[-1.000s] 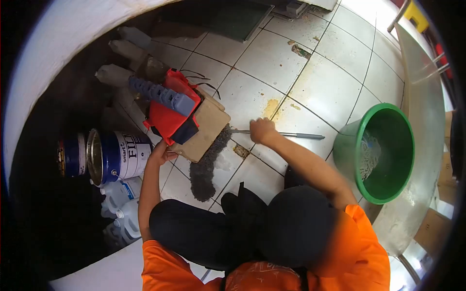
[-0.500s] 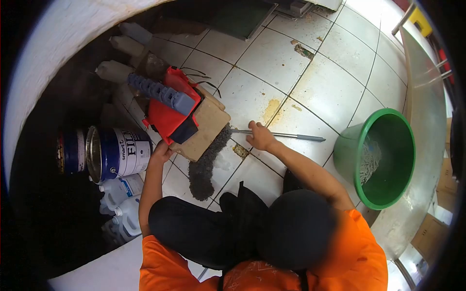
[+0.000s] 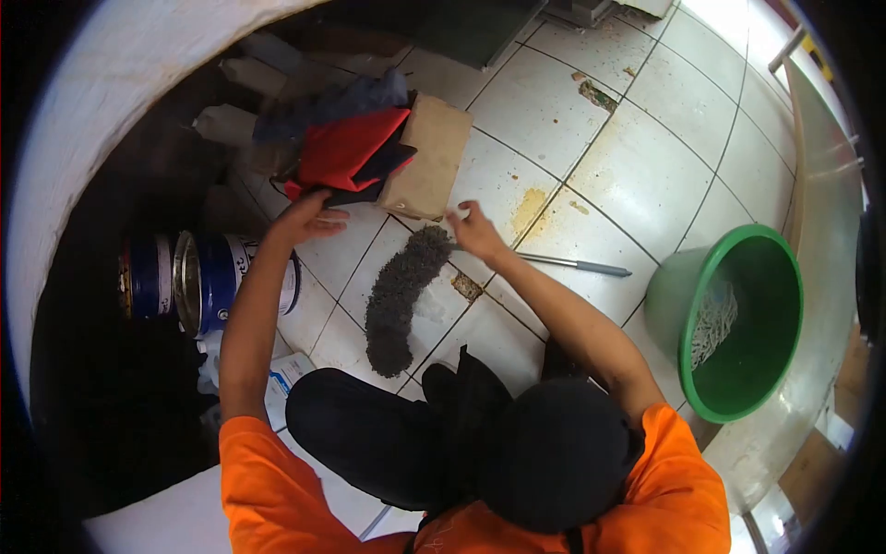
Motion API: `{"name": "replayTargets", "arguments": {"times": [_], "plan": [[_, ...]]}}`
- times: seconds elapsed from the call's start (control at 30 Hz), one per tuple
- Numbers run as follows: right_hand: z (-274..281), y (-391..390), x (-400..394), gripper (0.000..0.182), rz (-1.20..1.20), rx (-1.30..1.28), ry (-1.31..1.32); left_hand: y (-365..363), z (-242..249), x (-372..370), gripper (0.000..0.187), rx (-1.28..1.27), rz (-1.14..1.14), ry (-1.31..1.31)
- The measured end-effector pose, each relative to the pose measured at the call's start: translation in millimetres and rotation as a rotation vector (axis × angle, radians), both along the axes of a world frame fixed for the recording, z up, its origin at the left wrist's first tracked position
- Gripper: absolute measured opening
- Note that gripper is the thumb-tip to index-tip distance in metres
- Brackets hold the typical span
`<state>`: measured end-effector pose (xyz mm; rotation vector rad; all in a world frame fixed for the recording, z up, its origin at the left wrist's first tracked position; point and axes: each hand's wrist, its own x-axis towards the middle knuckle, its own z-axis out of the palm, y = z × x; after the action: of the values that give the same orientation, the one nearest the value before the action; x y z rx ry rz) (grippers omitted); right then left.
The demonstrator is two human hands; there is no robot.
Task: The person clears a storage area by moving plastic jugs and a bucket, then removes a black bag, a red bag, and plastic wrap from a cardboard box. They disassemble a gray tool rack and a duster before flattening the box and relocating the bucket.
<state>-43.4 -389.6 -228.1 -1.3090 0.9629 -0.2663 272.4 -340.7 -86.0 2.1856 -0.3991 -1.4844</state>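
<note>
A cardboard box (image 3: 426, 155) topped with red and dark cloth (image 3: 346, 148) is seen tilted on the tiled floor (image 3: 637, 157). Its lower cloth edge is touched by the left hand (image 3: 305, 220), fingers spread loosely apart. The right hand (image 3: 477, 231) is held just beside the box corner, fingers curled; what they clamp cannot be told. A dark granule pile (image 3: 399, 295) lies below the box, a metal rod (image 3: 572, 265) beside the right hand, a green bucket (image 3: 729, 319) well apart, and a paint can (image 3: 221, 282) near the left arm.

Not much to read here tbh. The blue and white paint can (image 3: 235, 277) at the left has white lettering, but the arm covers most of it, so nothing legible. No other labels or signs readable.
</note>
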Motion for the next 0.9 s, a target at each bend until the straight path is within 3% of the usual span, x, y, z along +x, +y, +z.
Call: {"name": "replayTargets", "arguments": {"times": [0.07, 0.1, 0.17, 0.2, 0.27, 0.33, 0.47, 0.57, 0.7, 0.73, 0.77, 0.8, 0.83, 0.9], "plan": [[-14.9, -34.8, 12.3, 0.077, -0.282, 0.106, -0.015, -1.9, -9.7, -20.5, 0.064, 0.052, 0.073, 0.017], [-21.0, -53.6, 19.7, 0.077, -0.277, 0.098, -0.018, -3.5, -14.0, -27.8, 0.075, 0.111, 0.131, 0.036], [-26.5, -79.0, 41.5, 0.066, -0.245, 0.436, -0.29, -3.4, -40.1, -27.3, 0.08, 0.036, 0.198, 0.11], [-22.4, -77.9, 50.7, 0.066, -0.255, 0.444, -0.299, -2.3, -50.0, -27.6, 0.085, -0.03, 0.262, 0.19], [-0.6, -74.2, 61.6, 0.05, -0.441, 0.288, -0.677, -9.6, -63.4, -37.8, 0.082, -0.122, 0.331, 0.24], [19.0, -81.8, 46.4, 0.042, -0.402, 0.29, -0.681, -16.1, -83.4, -38.7, 0.078, -0.362, 0.4, 0.42], [40.7, -83.0, 45.9, 0.024, -0.423, 0.158, -0.59, -15.4, -88.3, -53.3, 0.072, -0.354, 0.428, 0.246], [36.2, -56.0, 43.6, 0.029, -0.455, 0.134, -0.557, -14.1, -68.3, -50.2, 0.066, -0.257, 0.329, 0.204], [13.5, 23.1, 47.3, 0.034, -0.448, -0.025, -0.537, 20.5, -30.1, -18.2, 0.06, 0.096, -0.042, 0.057], [14.1, 38.0, 40.6, 0.034, -0.453, -0.015, -0.538, 25.4, -20.5, 7.4, 0.056, 0.298, -0.147, 0.062], [16.4, 48.1, 31.9, 0.037, -0.293, 0.205, -0.51, 25.3, -14.1, 26.5, 0.053, 0.499, -0.255, 0.065], [18.5, 53.1, 25.6, 0.04, -0.131, 0.421, -0.482, 10.3, 12.1, 14.0, 0.049, 0.721, -0.472, -0.147], [19.2, 57.1, 21.6, 0.04, -0.145, 0.436, -0.489, -9.0, 47.4, -3.6, 0.045, 0.944, -0.693, -0.364], [18.8, 62.9, 16.4, 0.044, -0.166, 0.491, -0.474, -48.4, 80.7, 27.2, 0.044, 0.961, -1.354, -0.551]]}}
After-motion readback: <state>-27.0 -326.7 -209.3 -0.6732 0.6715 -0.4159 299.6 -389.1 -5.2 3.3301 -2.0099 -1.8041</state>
